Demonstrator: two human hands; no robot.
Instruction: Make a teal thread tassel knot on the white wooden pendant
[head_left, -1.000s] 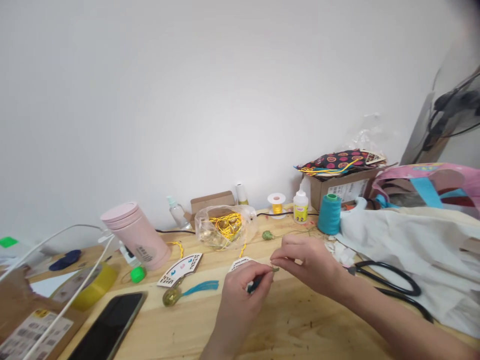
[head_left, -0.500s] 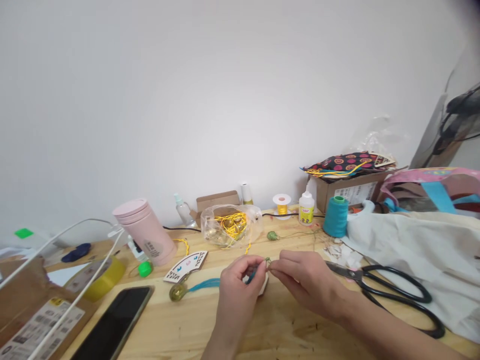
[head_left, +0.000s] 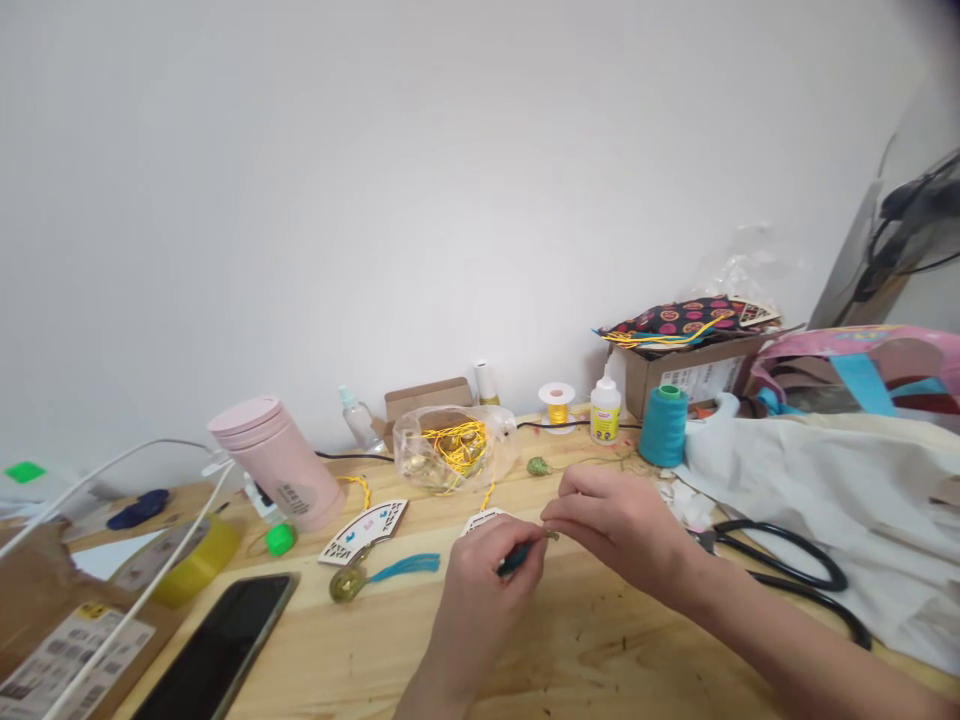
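Observation:
My left hand (head_left: 495,575) is closed around something teal, mostly hidden in its curled fingers. Close on its right, my right hand (head_left: 611,520) pinches at the left hand's fingertips, with a bit of green cord showing below its fingers. Behind my left hand lies a partly covered white fan-shaped piece (head_left: 482,519). A second fan-shaped piece (head_left: 367,530) rests further left, joined to a round gold-green ornament (head_left: 347,583) with a teal tassel (head_left: 405,566). A small green cord bundle (head_left: 538,466) lies behind the hands.
Black-handled scissors (head_left: 787,560) lie right of my right arm, beside white cloth (head_left: 810,500). Behind stand a teal thread cone (head_left: 664,427), a glue bottle (head_left: 605,408) and a bag of yellow cords (head_left: 454,447). A pink cup (head_left: 277,465) and a phone (head_left: 217,640) are at left.
My right hand has risen slightly and covers the scissors' blades more. My left hand has turned, its fingers curled further over. The view has shifted, and the white piece and tassel behind my left hand show more.

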